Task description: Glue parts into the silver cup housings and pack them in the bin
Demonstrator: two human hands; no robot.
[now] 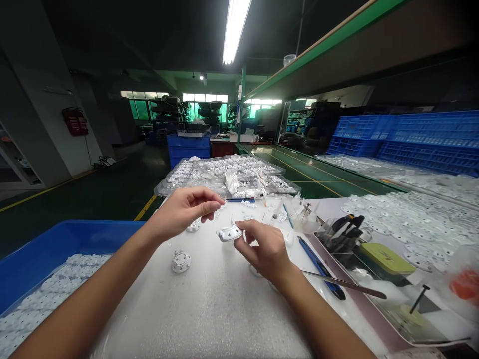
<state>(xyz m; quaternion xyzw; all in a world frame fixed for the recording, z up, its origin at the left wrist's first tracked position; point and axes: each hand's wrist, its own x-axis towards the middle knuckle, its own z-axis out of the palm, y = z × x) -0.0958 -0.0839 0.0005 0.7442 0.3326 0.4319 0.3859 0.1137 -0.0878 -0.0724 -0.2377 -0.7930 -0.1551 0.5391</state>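
Observation:
A round white plastic part (229, 233) with small dark holes is held tilted above the table. My right hand (264, 244) pinches its right edge between thumb and fingers. To the left and slightly higher, my left hand (192, 207) has its fingers curled and thumb and fingertips together. Anything between those fingertips is too small to make out. A similar white part (181, 261) lies flat on the white table (209, 309), below my left hand. Another white part (193, 226) sits partly hidden beneath that hand. A metal strip (346, 285) extends from behind my right wrist.
A blue bin (108, 229) of white parts stands at the left. Trays (179, 174) of similar parts lie at the far end. On the right are a blue utility knife (322, 267), a pink-edged tray (370, 304) with tools and a yellow-lidded box (387, 259), and blue crates (430, 129).

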